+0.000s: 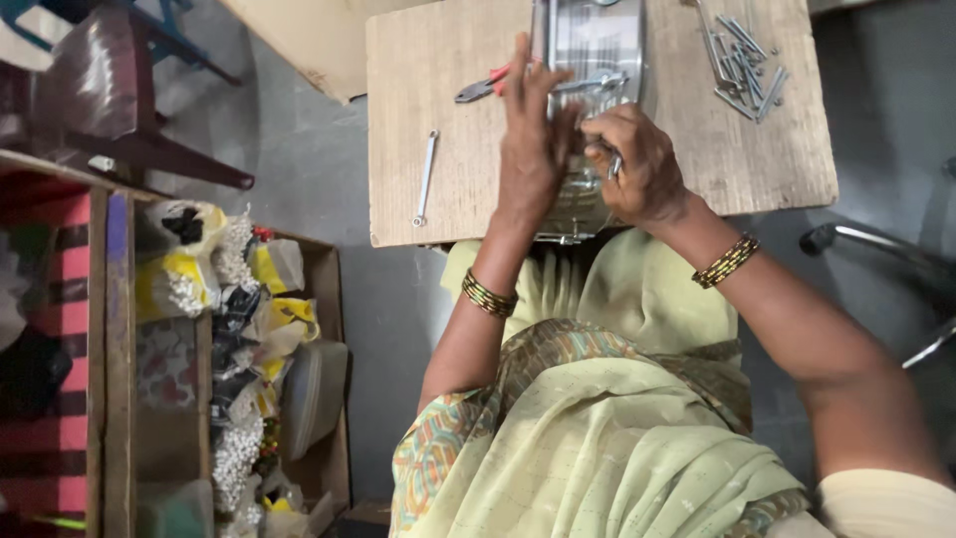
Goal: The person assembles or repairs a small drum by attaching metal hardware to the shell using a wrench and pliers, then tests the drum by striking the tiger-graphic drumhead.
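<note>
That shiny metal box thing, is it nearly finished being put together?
Not yet, it seems. The metal housing lies on the wooden table. The left hand steadies it while the right hand works a small silver part at its near end. A heap of bolts, a spanner and red-handled pliers lie unused.
</note>
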